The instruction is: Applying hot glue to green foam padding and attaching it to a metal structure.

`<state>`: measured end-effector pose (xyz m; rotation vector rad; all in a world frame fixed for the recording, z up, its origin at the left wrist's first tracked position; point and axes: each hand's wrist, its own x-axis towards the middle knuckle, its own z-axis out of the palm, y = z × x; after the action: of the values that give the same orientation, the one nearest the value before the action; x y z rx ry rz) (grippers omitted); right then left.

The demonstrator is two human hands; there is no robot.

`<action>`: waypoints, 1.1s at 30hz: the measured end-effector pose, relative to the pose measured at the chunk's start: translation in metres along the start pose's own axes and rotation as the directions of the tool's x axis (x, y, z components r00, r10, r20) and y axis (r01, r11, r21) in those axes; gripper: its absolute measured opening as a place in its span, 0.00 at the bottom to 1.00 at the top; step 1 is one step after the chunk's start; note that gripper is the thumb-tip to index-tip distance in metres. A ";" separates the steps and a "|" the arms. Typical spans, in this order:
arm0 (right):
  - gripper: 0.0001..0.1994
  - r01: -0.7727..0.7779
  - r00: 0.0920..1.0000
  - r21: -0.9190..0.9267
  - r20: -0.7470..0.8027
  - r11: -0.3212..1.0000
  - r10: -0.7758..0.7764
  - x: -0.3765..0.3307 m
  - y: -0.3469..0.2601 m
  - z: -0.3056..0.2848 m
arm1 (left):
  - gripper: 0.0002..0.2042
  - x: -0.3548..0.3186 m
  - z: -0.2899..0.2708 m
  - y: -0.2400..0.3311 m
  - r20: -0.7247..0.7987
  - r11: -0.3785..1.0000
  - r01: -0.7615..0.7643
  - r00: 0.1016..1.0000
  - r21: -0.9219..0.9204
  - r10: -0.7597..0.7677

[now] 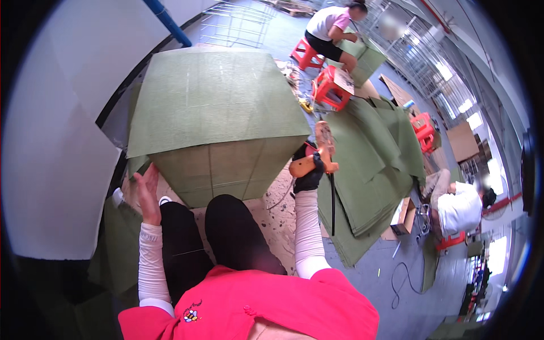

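Before my knees stands a large box shape covered in green mesh-like sheet point(218, 102), its top panel overhanging the side that faces me. My left hand point(148, 195), bare, is raised at the near left corner of the box, with its fingers stretched out against or just beside the edge; I cannot tell whether they touch it. In a black glove, my right hand point(309, 178) grips an orange hand tool point(324, 150) at the near right corner. A black hose or rod point(333, 209) hangs down beside the tool. What the tool's tip meets is not clear.
Stacked green sheets point(368, 170) lie on the floor to the right. A red stool point(331, 88) stands beyond them. One person point(331, 28) sits working at the back, another point(459, 209) at the right. A white wall point(56, 141) rises on the left.
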<state>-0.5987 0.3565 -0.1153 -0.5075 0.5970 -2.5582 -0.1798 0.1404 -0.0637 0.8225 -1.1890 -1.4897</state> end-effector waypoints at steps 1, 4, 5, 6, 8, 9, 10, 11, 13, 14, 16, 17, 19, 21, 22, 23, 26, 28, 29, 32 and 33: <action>0.13 -0.021 1.000 -0.049 -0.015 0.999 0.020 0.001 -0.002 -0.005 | 0.40 0.000 0.000 -0.001 0.036 0.999 -0.034 0.999 -0.036 0.035; 0.12 -0.085 0.996 0.028 0.028 0.996 0.084 -0.006 -0.001 -0.027 | 0.38 0.001 -0.003 0.000 -0.122 1.000 -0.002 0.992 -0.003 0.002; 0.12 -0.128 0.987 0.100 0.109 0.987 0.117 -0.009 -0.003 -0.034 | 0.32 0.001 -0.005 0.003 -0.207 0.997 -0.059 0.977 -0.046 0.048; 0.10 -0.123 0.981 0.146 0.167 0.982 0.098 -0.014 -0.007 -0.042 | 0.30 0.000 -0.008 0.008 -0.256 0.989 -0.126 0.956 0.076 0.142; 0.13 -0.087 0.977 -0.025 -0.199 0.996 0.080 -0.028 -0.020 -0.052 | 0.25 -0.006 -0.012 0.027 -0.392 0.952 -0.151 0.885 0.266 0.250; 0.14 -0.112 0.987 -0.003 -0.115 0.994 0.110 -0.036 -0.032 -0.055 | 0.22 -0.012 -0.011 0.039 -0.292 0.815 -0.267 0.839 0.514 0.459; 0.15 -0.102 0.983 -0.052 -0.162 0.993 0.092 -0.043 -0.045 -0.056 | 0.22 -0.016 -0.007 0.054 -0.133 0.642 -0.393 0.779 0.658 0.613; 0.16 -0.084 0.990 -0.111 -0.126 0.990 0.070 -0.050 -0.059 -0.054 | 0.21 -0.020 0.000 0.071 0.031 0.448 -0.481 0.707 0.754 0.706; 0.19 -0.054 0.951 -0.280 -0.306 0.958 -0.035 -0.066 -0.080 -0.044 | 0.22 -0.027 0.030 0.103 0.336 0.129 -0.612 0.584 0.780 0.739; 0.21 -0.039 0.951 -0.301 -0.304 0.953 -0.058 -0.074 -0.090 -0.038 | 0.24 -0.028 0.054 0.113 0.430 0.120 -0.690 0.568 0.714 0.702; 0.22 -0.032 0.945 -0.348 -0.316 0.937 -0.085 -0.087 -0.100 -0.026 | 0.30 -0.033 0.119 0.116 0.585 0.139 -0.757 0.594 0.638 0.552; 0.25 0.003 0.959 -0.341 -0.265 0.940 -0.099 -0.090 -0.101 -0.021 | 0.33 -0.031 0.153 0.114 0.700 0.129 -0.819 0.550 0.559 0.455; 0.23 -0.010 0.948 -0.349 -0.302 0.937 -0.102 -0.098 -0.103 -0.015 | 0.38 -0.037 0.220 0.097 0.857 0.050 -0.916 0.391 0.398 0.336; 0.19 -0.038 0.959 -0.273 -0.281 0.961 -0.042 -0.105 -0.105 -0.014 | 0.40 -0.034 0.273 0.079 0.909 0.095 -0.955 0.295 0.280 0.293; 0.17 -0.053 0.955 -0.281 -0.295 0.958 -0.033 -0.107 -0.107 -0.015 | 0.41 -0.031 0.293 0.071 0.923 0.113 -0.963 0.265 0.243 0.279; 0.16 -0.071 0.950 -0.287 -0.310 0.955 -0.022 -0.112 -0.108 -0.017 | 0.41 -0.027 0.307 0.063 0.934 0.133 -0.970 0.232 0.202 0.272; 0.18 -0.172 0.939 -0.343 -0.339 0.924 0.049 -0.123 -0.114 -0.026 | 0.40 -0.022 0.333 0.043 0.944 0.162 -0.965 0.239 0.205 0.227; 0.14 -0.215 0.917 -0.355 -0.395 0.910 0.063 -0.127 -0.117 -0.032 | 0.40 -0.021 0.341 0.033 0.950 0.150 -0.963 0.252 0.226 0.183; 0.12 -0.208 0.918 -0.363 -0.392 0.908 0.054 -0.129 -0.117 -0.035 | 0.40 -0.021 0.342 0.029 0.955 0.142 -0.961 0.257 0.236 0.148; 0.13 -0.241 0.904 -0.368 -0.422 0.898 0.069 -0.133 -0.115 -0.043 | 0.41 -0.025 0.343 0.023 0.953 0.109 -0.959 0.276 0.263 0.124; 0.14 -0.249 0.900 -0.366 -0.430 0.896 0.074 -0.134 -0.114 -0.045 | 0.42 -0.027 0.342 0.022 0.953 0.106 -0.957 0.281 0.270 0.115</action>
<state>-0.5484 0.5302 -0.1297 -0.0364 1.2936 -2.3792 -0.4822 0.2565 0.0515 -0.0014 -2.7261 -0.1450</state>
